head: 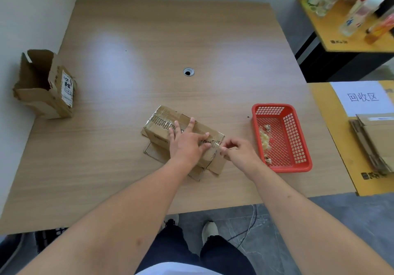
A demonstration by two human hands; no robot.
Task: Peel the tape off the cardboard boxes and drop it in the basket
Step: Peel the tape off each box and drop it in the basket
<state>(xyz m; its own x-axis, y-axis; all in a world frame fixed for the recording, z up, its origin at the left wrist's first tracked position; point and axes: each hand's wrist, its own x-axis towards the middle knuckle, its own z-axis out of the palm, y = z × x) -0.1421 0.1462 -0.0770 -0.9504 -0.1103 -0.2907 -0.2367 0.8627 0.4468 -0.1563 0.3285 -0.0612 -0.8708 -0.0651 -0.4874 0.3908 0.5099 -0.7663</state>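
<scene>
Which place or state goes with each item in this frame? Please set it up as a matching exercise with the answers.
Things:
1. left hand
2. right hand
3. red basket
4. open box

Places or states:
A. stands at the table's far left edge, top flaps open
B. pinches the tape end at the right end of the taped box
C. lies flat with spread fingers on top of the taped box
D. sits right of the taped box, with crumpled tape inside

Pairs: 1-C, 2-B, 3-D, 4-A
</scene>
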